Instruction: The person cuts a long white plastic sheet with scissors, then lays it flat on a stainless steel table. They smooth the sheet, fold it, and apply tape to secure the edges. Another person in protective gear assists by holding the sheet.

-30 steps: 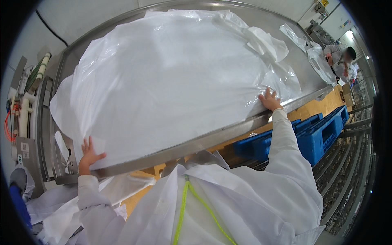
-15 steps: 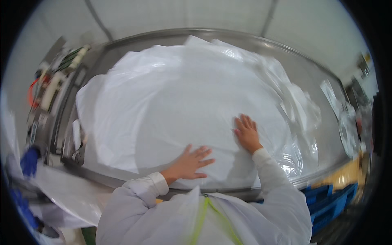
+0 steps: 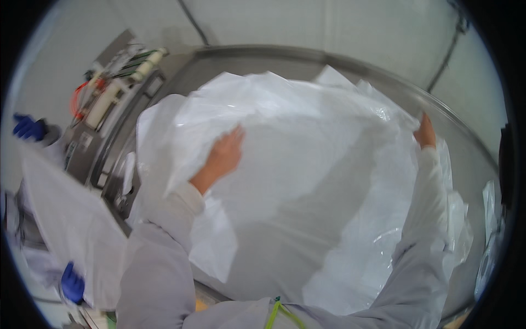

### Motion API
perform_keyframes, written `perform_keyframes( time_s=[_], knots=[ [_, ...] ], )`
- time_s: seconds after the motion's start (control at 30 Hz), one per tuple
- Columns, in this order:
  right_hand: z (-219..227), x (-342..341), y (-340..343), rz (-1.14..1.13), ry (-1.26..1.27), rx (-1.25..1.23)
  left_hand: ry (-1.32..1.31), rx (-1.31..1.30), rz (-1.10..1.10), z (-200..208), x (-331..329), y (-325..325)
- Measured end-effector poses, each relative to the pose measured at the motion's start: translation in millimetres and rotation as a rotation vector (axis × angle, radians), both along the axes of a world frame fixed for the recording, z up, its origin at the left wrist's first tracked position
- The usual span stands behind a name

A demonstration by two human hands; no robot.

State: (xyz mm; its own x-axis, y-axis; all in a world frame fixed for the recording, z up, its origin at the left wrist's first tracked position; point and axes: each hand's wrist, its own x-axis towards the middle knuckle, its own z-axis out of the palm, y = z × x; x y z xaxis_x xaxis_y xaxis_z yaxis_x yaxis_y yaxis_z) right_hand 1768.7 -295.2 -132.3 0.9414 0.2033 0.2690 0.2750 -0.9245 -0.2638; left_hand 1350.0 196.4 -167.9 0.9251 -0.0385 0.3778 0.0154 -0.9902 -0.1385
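Observation:
A wide pile of thin white plastic sheets [image 3: 307,164] lies fanned out on a steel table, with crumpled, shiny edges. My left hand [image 3: 222,153] is over the left part of the pile, its fingers stretched out and slightly blurred; whether it touches the plastic I cannot tell. Out at the far right, my right hand [image 3: 425,133] is closed on the edge of the top plastic sheet, its fingertips partly hidden. The shadow of my arm falls across the middle of the pile.
The steel table [image 3: 471,159] has a raised rim. At left stands a machine with pale rollers [image 3: 104,104] and an orange tube [image 3: 75,101]. Beside it, a co-worker's blue-gloved hands [image 3: 28,127] hold a white plastic sheet [image 3: 71,214]. Clear plastic [image 3: 485,257] lies at right.
Both hands have left the near part of the pile: the left moved farther away and left, the right out to the far right edge, taking hold of the sheet. The view has shifted.

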Motion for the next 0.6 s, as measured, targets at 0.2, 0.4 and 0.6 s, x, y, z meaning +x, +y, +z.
perform_keyframes(
  time_s=[0.2,0.4,0.6],
  knots=[
    [-2.8,10.4,46.4,0.181,0.351,-0.087,0.032,-0.388,0.088,38.5,215.9,14.9],
    [-41.1,47.9,31.1,0.092,-0.041,-0.155,0.141,-0.584,0.337,12.9,304.7,5.7],
    [-40.8,58.2,26.4,0.040,-0.313,0.029,-0.386,-0.443,0.240,-5.9,323.0,4.4]
  ],
)
